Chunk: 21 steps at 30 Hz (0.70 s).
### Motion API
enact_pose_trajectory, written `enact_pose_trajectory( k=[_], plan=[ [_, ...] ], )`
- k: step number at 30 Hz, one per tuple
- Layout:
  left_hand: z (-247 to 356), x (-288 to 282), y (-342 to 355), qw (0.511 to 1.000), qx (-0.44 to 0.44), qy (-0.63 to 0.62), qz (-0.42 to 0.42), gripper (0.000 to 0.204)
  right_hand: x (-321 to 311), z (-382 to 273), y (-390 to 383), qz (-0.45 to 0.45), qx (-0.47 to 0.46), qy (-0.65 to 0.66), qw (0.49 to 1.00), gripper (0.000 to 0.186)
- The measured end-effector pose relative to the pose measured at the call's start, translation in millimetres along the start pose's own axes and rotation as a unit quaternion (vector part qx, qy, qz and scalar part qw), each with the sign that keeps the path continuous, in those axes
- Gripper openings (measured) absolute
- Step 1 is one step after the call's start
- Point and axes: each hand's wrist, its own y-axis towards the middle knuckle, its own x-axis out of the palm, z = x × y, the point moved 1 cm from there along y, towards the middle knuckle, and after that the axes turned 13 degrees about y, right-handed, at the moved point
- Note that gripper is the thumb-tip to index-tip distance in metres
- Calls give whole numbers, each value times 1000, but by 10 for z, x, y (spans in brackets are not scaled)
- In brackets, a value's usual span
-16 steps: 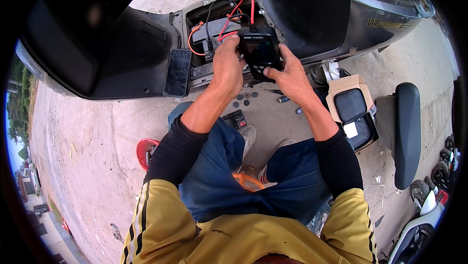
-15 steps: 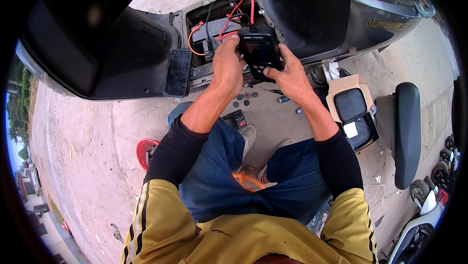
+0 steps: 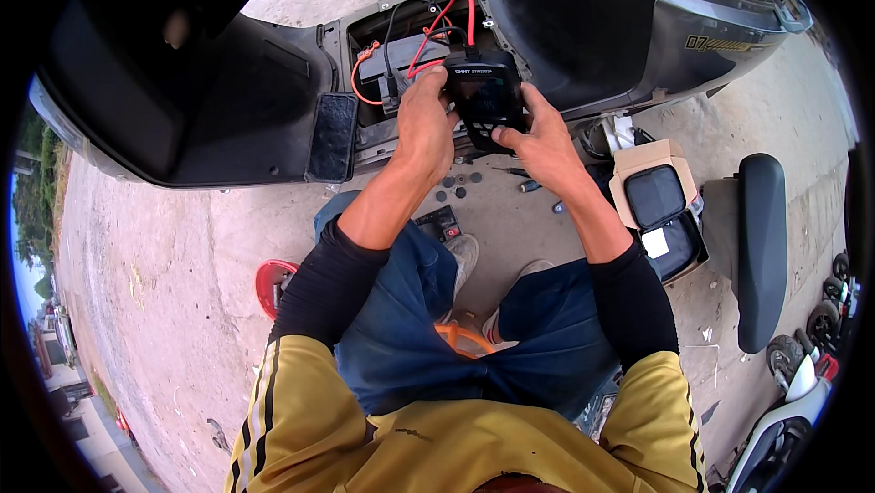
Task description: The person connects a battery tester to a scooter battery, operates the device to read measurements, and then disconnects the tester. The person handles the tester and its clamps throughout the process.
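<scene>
Both hands hold a black handheld battery tester (image 3: 486,97) with a small screen and a few buttons. My left hand (image 3: 425,124) is closed on its left side, thumb at the upper left corner. My right hand (image 3: 545,139) grips the lower right side, its thumb over the buttons. Dim marks show on the dark screen. Red and black cables (image 3: 471,17) run from the tester's top edge to the open compartment of a scooter, where a grey battery (image 3: 399,57) with an orange-red lead sits. The cable ends are partly hidden.
The scooter's dark body panel (image 3: 583,28) rises at the right of the compartment. An opened cardboard box (image 3: 641,159) with a black case stands on the ground. A detached seat (image 3: 763,251) lies farther right, a red bowl (image 3: 273,285) at left. Small round parts (image 3: 461,191) lie before my feet.
The tester's screen now shows faint lit marks that were less visible before. Both hands and the tester have stayed in place.
</scene>
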Motion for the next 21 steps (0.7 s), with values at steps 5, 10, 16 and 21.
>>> enact_pose_trajectory(
  k=[5, 10, 16, 21],
  plan=[
    [9, -8, -6, 1000, 5, -6, -3, 31, 14, -67, -10, 2, -2, -17, 1000, 73],
    [26, 16, -19, 1000, 2, -8, 0, 31, 1, -59, -16, 2, 4, -11, 1000, 74],
    [12, -3, -8, 1000, 1, -6, -2, 31, 7, -64, -18, 5, 2, -14, 1000, 75],
    [35, 19, -28, 1000, 0, 0, 0, 31, -4, 23, 4, 7, -3, -9, 1000, 76]
  ],
)
